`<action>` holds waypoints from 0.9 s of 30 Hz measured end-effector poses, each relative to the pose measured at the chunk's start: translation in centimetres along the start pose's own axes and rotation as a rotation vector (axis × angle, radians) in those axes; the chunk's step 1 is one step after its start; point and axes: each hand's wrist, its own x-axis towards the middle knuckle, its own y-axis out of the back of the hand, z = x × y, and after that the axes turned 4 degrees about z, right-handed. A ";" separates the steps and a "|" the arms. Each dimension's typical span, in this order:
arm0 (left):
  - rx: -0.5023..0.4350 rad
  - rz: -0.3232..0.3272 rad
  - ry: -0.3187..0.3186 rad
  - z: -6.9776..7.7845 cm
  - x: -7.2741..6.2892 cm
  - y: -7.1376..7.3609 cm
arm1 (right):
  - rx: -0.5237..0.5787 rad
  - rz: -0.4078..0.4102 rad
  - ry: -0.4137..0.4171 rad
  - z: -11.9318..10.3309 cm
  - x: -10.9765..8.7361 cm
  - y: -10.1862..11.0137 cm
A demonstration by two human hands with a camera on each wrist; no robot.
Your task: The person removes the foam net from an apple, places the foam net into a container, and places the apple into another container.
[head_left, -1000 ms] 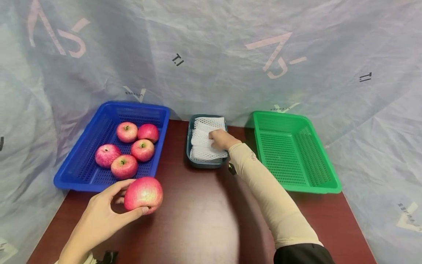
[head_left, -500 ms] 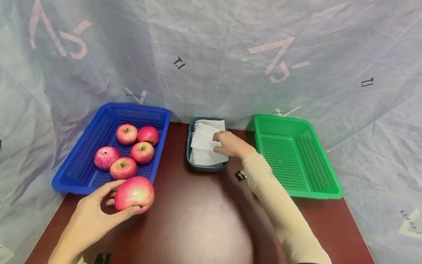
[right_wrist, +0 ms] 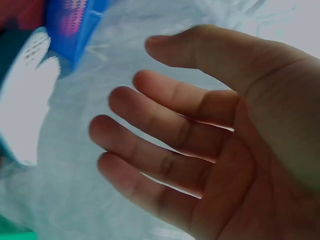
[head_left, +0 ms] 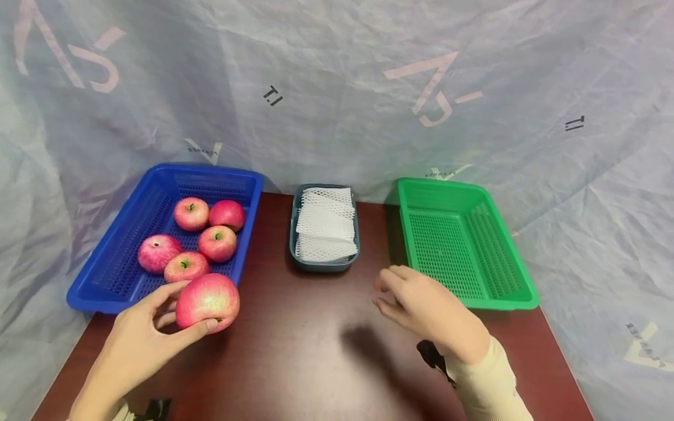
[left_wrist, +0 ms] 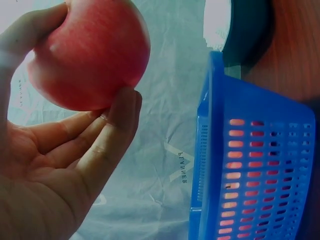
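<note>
A red apple is gripped between the thumb and fingers of my left hand, just in front of the blue basket's near edge. The left wrist view shows the same apple with the thumb and a fingertip against its sides. My right hand hovers over the table in front of the green basket, holding nothing. In the right wrist view its fingers are loosely bent and spread. White foam mesh sleeves lie stacked in a small dark teal tray at the back middle.
A blue basket with several apples stands at the left. At the right is a green basket with nothing in it. Both rest on the dark red table, and a grey sheet hangs behind.
My right hand has drawn back from the foam sleeves toward the right front, carrying nothing. The left hand with its apple has shifted slightly left.
</note>
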 end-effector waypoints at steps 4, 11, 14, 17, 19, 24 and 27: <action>0.009 0.002 -0.006 0.0 -0.1 -0.2 | -0.024 0.051 0.056 -1.2 -1.2 0.5; 0.070 -0.004 -0.036 -0.1 1.0 0.3 | -0.033 0.036 0.062 -1.4 -1.8 0.3; 0.135 -0.003 -0.092 0.0 3.2 1.4 | -0.034 0.026 0.043 -1.2 -2.0 0.3; 0.235 -0.015 -0.156 0.2 6.9 2.8 | -0.038 0.015 0.009 -1.1 -2.3 0.3; 0.322 -0.030 -0.202 0.0 9.9 3.6 | -0.036 -0.002 -0.015 -1.1 -2.5 0.2; 0.466 -0.130 -0.170 -2.3 16.2 4.4 | -0.021 -0.055 -0.056 -1.1 -3.2 -0.3; 0.538 -0.226 -0.108 -4.0 18.2 4.5 | -0.019 -0.077 -0.074 -1.0 -3.7 -0.6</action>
